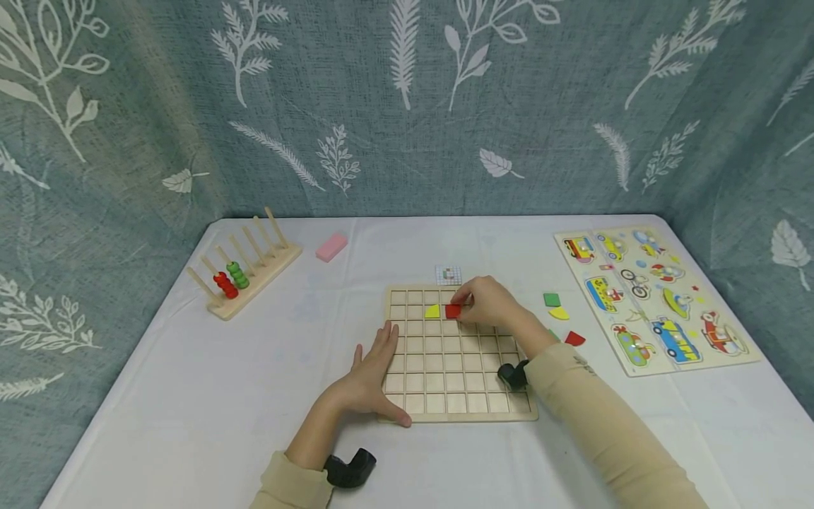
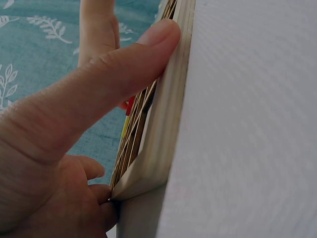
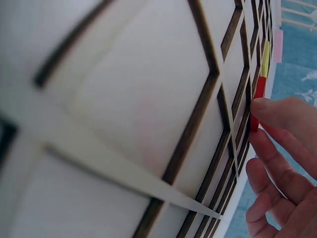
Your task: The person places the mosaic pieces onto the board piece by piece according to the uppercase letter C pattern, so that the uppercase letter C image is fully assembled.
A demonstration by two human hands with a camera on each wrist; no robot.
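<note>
A wooden peg rack (image 1: 244, 272) carrying red and green rings is noted far left of the grid board (image 1: 454, 382), with a pink block (image 1: 331, 247) beyond it. The board's left edge is steadied by the left hand (image 1: 375, 375), fingers straight and laid flat, the thumb pressed along the near edge. On the board, a yellow piece (image 1: 432, 311) is seated in the second row from the far edge. Just right of it, a red piece (image 1: 453, 311) is pinched by the fingertips of the right hand (image 1: 490, 300) and held at the adjoining cell; whether it is fully seated cannot be told. A small pattern card (image 1: 448, 274) lies just beyond the board. Right of the board, green (image 1: 551, 299), yellow (image 1: 559, 313) and red (image 1: 575, 338) pieces lie loose on the counter (image 1: 191, 396). A vehicle puzzle (image 1: 655, 297) lies far right. One piece is judged placed, a second in hand; nearly all cells remain unfilled.
</note>
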